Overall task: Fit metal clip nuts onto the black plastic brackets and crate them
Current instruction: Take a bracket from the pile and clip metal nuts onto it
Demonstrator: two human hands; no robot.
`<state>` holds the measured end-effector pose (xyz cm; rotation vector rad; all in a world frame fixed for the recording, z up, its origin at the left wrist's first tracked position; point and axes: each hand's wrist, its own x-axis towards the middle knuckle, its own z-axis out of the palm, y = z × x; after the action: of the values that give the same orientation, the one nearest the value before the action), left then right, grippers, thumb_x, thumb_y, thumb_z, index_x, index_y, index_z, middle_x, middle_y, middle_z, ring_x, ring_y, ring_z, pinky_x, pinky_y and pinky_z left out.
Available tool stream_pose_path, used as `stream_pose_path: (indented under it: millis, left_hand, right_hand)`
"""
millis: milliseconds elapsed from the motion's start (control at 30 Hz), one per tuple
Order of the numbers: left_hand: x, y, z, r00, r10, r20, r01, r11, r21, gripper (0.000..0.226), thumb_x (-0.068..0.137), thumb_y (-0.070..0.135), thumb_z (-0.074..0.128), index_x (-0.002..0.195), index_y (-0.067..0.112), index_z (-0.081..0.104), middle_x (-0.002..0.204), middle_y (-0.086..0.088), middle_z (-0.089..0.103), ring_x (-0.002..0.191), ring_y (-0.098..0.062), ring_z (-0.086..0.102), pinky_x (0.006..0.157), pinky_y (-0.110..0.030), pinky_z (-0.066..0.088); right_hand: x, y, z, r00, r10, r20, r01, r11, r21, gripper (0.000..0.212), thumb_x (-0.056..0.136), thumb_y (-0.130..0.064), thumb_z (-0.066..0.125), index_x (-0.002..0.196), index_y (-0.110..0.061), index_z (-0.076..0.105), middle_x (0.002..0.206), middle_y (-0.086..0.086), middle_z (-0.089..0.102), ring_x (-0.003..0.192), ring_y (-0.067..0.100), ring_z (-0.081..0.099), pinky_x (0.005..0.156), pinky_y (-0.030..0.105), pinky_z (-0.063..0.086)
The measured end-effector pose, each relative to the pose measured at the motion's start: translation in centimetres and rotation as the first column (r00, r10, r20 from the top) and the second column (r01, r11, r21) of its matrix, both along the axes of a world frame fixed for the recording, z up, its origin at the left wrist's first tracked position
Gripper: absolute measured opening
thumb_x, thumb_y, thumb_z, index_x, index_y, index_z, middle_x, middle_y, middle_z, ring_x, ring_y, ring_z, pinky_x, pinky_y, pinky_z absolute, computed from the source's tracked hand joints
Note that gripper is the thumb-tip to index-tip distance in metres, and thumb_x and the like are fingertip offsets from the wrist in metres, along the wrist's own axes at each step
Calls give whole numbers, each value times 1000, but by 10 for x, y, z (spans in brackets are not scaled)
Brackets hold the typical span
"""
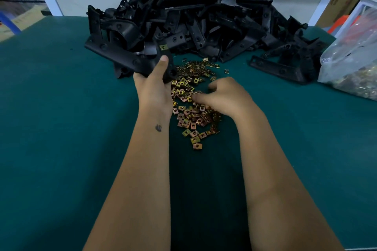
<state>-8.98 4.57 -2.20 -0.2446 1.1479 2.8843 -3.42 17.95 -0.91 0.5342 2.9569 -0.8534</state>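
Bare green table (61, 128) on both flanks; bracket heap (193, 16) and bag (353, 63) beyond

Your two forearms are bare from the bottom edge up to the wrists, with no sleeve showing on either one. Your left hand (155, 85) wears no glove, ring or watch, and neither does your right hand (220, 96). A small dark tattoo (158, 128) sits on your left forearm just below the wrist; it is a rounded blot with a little curl at its right side, too small to make out as any figure. Your left thumbnail is cut short and plain.
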Motion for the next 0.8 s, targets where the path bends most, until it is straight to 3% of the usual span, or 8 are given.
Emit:
stream_pose_path:
  millis: [33,100,267,367,533,633,700,800]
  left_hand:
    - [0,1,0,1000,-6,1,6,1000,-7,43,91,1,67,127,13,48,128,-6,62,112,-16,63,104,-36,48]
    - [1,3,-1,1000,-19,1,19,999,-26,44,90,2,68,127,14,48,131,-7,61,113,-16,62,103,-36,48]
    - [3,3,0,999,-36,4,36,999,-33,48,90,2,68,132,12,46,132,-7,60,107,-14,63,93,-30,51]
    - [3,4,0,999,-49,5,49,997,-51,41,90,3,69,123,14,47,127,-5,61,104,-12,63,87,-28,52]
    - [3,5,-1,997,-74,-1,74,995,-63,33,89,3,69,111,18,49,120,-4,63,104,-14,63,90,-31,51]
    - [2,6,-1,997,-80,-5,79,995,-52,32,89,2,69,110,18,50,117,-4,64,104,-15,64,91,-31,53]
    - [3,6,-2,996,-84,-7,83,995,-50,34,89,2,69,113,16,50,116,-5,64,104,-16,65,88,-31,54]
    - [2,7,-2,996,-85,-9,85,996,-38,36,89,1,69,116,15,50,113,-4,65,99,-14,66,78,-28,55]
  right_hand:
    - [0,-3,0,998,59,20,-59,998,28,73,75,-62,70,130,-16,59,132,6,47,119,26,49,91,39,46]
    - [0,-9,-2,993,120,11,-120,990,77,79,73,-62,73,138,-23,53,137,6,39,129,28,38,98,40,40]
    - [-3,-10,-8,982,150,-110,-145,988,57,44,80,-45,75,120,-29,67,131,5,51,123,30,45,102,42,43]
    - [-3,-11,-11,972,155,-175,-153,988,27,30,80,-38,75,109,-31,71,118,1,60,116,29,51,96,43,47]
    - [-4,-12,-13,944,151,-294,-138,988,65,15,81,-24,70,92,-34,67,106,-2,64,107,26,55,91,44,47]
    - [-5,-11,-15,928,115,-354,-108,993,39,18,86,-16,66,82,-34,62,93,-9,66,98,21,59,90,44,48]
    - [-7,-9,-17,917,68,-393,-79,997,-12,17,87,-15,66,83,-31,64,86,-13,65,90,14,62,85,37,50]
    - [-9,-5,-18,899,-40,-437,-29,988,-149,14,88,-13,66,85,-27,67,75,-16,62,72,1,59,65,16,46]
